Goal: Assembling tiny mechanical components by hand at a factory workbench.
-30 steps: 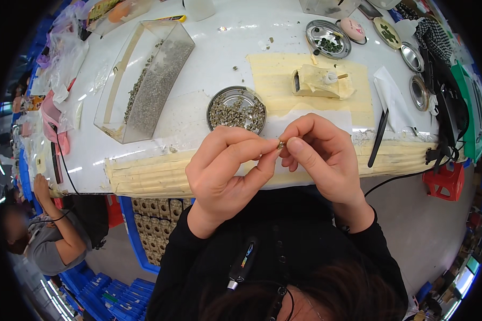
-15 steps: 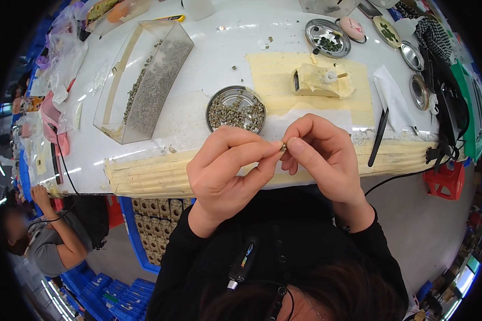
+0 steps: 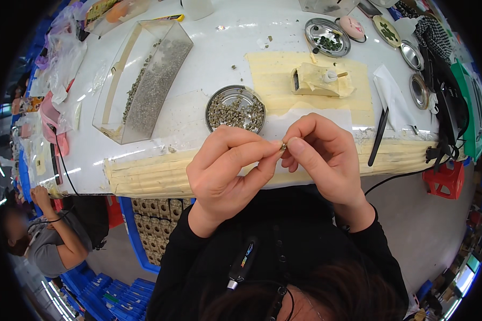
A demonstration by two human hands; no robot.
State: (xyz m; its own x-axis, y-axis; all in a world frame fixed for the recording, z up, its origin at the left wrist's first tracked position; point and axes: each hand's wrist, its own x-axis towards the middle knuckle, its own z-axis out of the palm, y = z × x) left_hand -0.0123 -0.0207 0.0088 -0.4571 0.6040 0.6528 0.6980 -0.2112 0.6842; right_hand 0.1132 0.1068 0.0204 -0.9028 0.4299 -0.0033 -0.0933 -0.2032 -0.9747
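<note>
My left hand (image 3: 233, 174) and my right hand (image 3: 324, 160) meet at the fingertips above the table's near edge. Pinched between them is a tiny metallic part (image 3: 283, 146), too small to name. Thumb and fingers of both hands are closed on it, hiding most of it. Just beyond my left hand sits a round metal dish (image 3: 209, 115) with a heap of small metal-coloured parts (image 3: 235, 113). Farther left, a long clear plastic bin (image 3: 111, 91) lies tilted, holding many similar small pieces.
A taped block (image 3: 313, 80) with a small white nozzle stands on yellow paper. Black tweezers (image 3: 379, 137) lie at right beside white tissue (image 3: 392, 96). A metal plate (image 3: 309, 40) holds dark green bits. Below the table are a blue crate (image 3: 128, 224) and a red stool (image 3: 444, 181). Another person (image 3: 59, 241) sits at left.
Almost nothing differs. The tiny part between my fingertips appears slightly turned, while both hands stay in place.
</note>
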